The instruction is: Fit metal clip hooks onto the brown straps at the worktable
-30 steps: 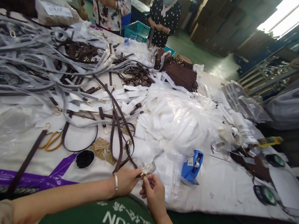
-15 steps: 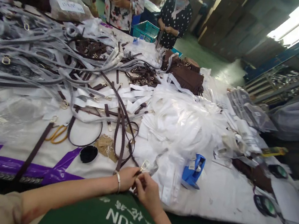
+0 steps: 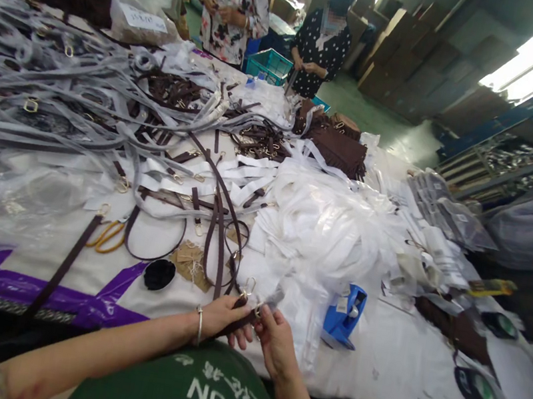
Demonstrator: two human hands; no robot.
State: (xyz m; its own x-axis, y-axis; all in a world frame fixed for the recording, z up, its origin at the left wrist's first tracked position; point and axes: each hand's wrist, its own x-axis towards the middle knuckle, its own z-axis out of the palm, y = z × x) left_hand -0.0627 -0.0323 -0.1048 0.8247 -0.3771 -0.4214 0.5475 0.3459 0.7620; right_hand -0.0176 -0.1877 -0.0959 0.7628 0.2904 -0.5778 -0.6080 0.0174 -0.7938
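Observation:
My left hand and my right hand meet at the table's near edge. Both grip the end of a dark brown strap that runs away over the table. A gold metal clasp stands up just above my left fingers, at the strap's end. My right fingers pinch a second small metal fitting beside a clear plastic wrapper. A bangle sits on my left wrist.
A blue tape dispenser stands right of my hands, next to a heap of white wrappers. Yellow-handled scissors, a black round pad and paper tags lie left. Wrapped straps cover the far table. Two people stand beyond.
My hands have turned the strap end, so the gold clasp now stands above my left fingers. The camera has tipped upward a little and the table has slid down in view.

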